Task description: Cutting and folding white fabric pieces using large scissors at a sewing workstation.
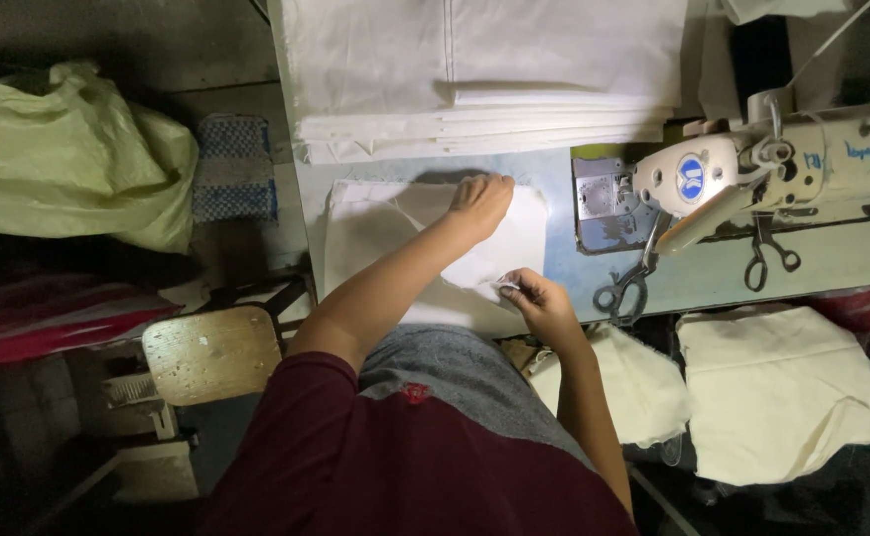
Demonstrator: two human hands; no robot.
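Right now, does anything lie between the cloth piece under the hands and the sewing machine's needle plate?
Nothing visible: bare blue table separates the cloth piece from the needle plate. The scissors lie nearer the table's edge.

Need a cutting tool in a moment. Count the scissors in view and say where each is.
2. Large dark-handled scissors lie at the table's front edge, below the sewing machine. Smaller scissors lie right of them, under the machine's arm. Others may be hidden under the cloth.

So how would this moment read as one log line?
left hand flat on cream fabric piece | right hand pinching its near edge | sewing machine right
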